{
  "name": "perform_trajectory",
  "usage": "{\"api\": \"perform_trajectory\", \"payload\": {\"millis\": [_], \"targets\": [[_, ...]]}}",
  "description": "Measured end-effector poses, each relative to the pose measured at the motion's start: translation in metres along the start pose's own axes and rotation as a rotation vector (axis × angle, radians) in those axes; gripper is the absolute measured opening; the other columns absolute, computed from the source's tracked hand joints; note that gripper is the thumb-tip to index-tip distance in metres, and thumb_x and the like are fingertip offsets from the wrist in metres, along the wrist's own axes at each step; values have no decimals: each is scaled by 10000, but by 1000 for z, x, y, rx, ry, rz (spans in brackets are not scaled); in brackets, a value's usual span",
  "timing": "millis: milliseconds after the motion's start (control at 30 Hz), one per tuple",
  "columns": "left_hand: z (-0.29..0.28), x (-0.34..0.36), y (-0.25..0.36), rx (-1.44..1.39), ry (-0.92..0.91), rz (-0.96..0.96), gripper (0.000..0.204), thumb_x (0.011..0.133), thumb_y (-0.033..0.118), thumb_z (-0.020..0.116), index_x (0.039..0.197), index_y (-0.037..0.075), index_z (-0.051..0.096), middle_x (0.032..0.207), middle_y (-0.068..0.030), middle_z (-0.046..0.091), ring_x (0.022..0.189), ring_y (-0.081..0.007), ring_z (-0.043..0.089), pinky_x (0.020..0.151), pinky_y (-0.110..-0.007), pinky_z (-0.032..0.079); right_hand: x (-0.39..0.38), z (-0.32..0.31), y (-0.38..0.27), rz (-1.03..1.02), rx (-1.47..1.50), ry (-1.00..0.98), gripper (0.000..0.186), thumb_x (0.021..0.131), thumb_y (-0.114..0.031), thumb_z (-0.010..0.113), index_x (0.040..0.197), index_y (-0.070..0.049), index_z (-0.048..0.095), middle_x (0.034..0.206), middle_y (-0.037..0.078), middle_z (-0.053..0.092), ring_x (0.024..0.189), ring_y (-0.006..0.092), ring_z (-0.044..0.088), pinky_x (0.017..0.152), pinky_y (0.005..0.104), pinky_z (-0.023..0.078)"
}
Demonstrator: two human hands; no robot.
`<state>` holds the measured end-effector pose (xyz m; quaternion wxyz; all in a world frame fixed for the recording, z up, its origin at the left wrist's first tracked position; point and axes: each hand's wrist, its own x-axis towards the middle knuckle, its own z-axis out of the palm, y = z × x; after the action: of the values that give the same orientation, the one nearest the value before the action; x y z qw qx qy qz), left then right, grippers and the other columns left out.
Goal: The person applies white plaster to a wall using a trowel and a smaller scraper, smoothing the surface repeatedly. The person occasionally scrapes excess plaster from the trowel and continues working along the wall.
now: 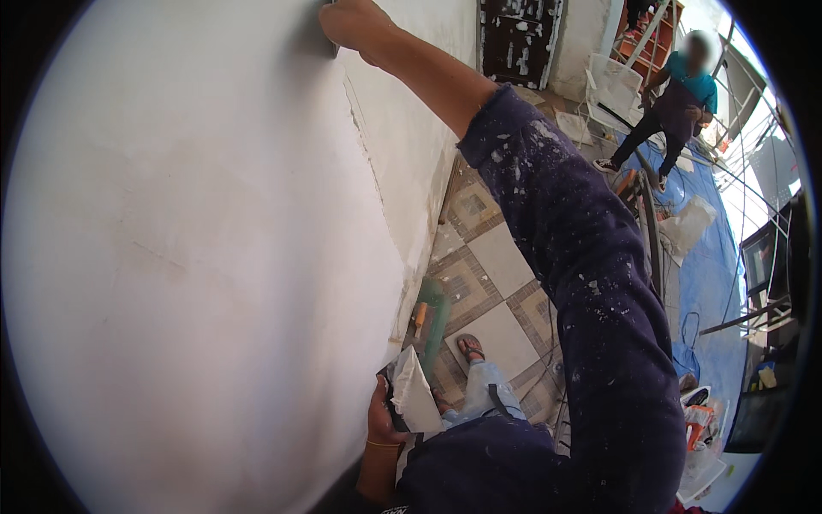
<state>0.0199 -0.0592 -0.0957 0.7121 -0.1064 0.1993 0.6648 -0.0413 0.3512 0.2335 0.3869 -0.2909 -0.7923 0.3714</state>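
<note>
A: Up at the top edge, the right hand (364,26) has its fingers curled round a dark flat tool (334,49) against the white wall (188,214)!

B: The frame cuts that tool short, mind; most of the blade is out of sight.

A: Down low, the left hand (381,415) grips a board (424,409) from beneath, close to the wall, and a ridge of white paste (407,377) sits along it.

B: Its underside is hidden by fingers and shadow. Any containers?

A: A green tub (438,313), by its look, on the tiled floor (505,261) at the foot of the wall, with an orange handle (420,319) showing beside its rim.

B: Whether that handle is in the tub or leaning by it, I can't tell, nor what the tub holds.

A: Over at lower right, a clear plastic bag (704,471) with an orange packet (699,420) at its mouth; the rest is a jumble.

B: And a pale sack (690,224) slumps on the blue sheet (715,291), contents unseen. Beyond it stands a person in a teal top (695,81), face blurred.
</note>
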Motion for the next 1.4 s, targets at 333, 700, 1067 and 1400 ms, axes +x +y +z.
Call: {"api": "perform_trajectory", "payload": {"millis": [333,700,1067,1400], "targets": [[100,54,29,38,-144,125,504,1001,419,366,1367,74,411,1217,-131,563,1080,-266,595,901,-424,517,-290,-26,87,-1068,-51,-519,643,831,-139,604,1392,-396,424,1378,-25,462,1183,192,498,1000,453,422],[45,52,19,26,848,580,344,1007,391,381,1051,126,595,782,-58,675,467,-226,613,371,-359,501,-313,134,465,879,258,-279,426,934,-148,475,1342,-27,463,1025,145,608,897,247,602,796,377,470],[-33,17,-23,57,639,329,468,1021,400,356,1349,82,456,1249,-81,583,1112,-232,585,941,-390,480,-294,287,570,1253,597,-21,316,933,-315,525,1083,-39,559,898,44,561,776,166,534,692,351,430],[-56,51,32,185,224,60,484,1015,399,362,1347,53,427,1241,-131,577,1119,-275,588,966,-443,477,-193,203,430,938,616,25,325,941,-337,490,1054,-57,612,874,60,627,808,170,572,761,361,442]]}}
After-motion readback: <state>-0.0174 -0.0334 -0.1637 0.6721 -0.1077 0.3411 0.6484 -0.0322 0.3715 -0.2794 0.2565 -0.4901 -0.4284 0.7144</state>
